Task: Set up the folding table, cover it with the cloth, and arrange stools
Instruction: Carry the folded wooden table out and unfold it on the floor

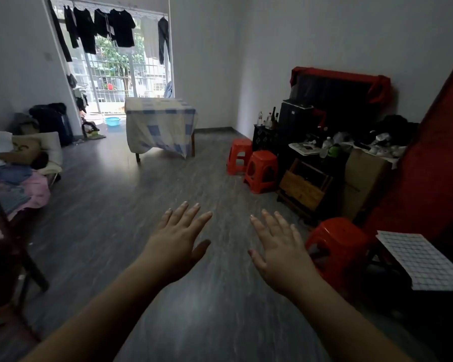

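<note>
Head view: both hands extend forward, palms down, above the grey plank floor (110,205). Left grip (179,237): released, fingers straight and spread, holding nothing. Right grip (277,244): released, fingers straight and spread, holding nothing. The two hands are apart from each other and touch no object.

Folding table (192,145): standing upright at the far end of the floor, in front of the barred window (115,71). Cloth (160,121): white with blue checks, draped over the top of the table and hanging down its front and sides; two dark legs show below the hem.

Stools: two red plastic stools stand side by side along the right edge of the floor, the far stool (239,155) just beside the near stool (262,169), both next to a dark cabinet (266,138). A third red stool (336,244) stands nearer the camera, just right of the right hand. All three are well apart from the table.

Dark garments (115,27) hang on a rail above the window.
</note>
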